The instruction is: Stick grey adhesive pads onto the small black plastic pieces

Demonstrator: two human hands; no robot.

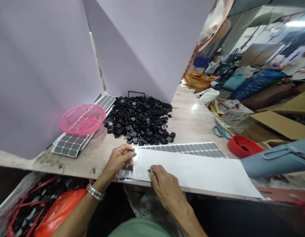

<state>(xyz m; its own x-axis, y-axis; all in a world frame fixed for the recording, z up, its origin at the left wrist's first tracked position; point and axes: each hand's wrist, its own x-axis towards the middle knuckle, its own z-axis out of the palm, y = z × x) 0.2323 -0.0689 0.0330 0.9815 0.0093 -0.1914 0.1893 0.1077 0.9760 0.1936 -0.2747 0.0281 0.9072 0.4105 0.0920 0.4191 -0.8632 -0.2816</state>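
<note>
A small dark piece (149,170) is pinched by the right hand (166,186) over the white sheet (204,172), the grip of the left hand (117,158) cannot be made out, and many black pieces (140,121) are left heaped on the table (189,113).

rear: tall grey panels (147,49) wall it off | mid: black pile (140,120) blocks | left: pink basket (82,119) in way, bare strip before pile | right: open tabletop (189,115) up to scissors (221,132), red bowl (233,147)
</note>
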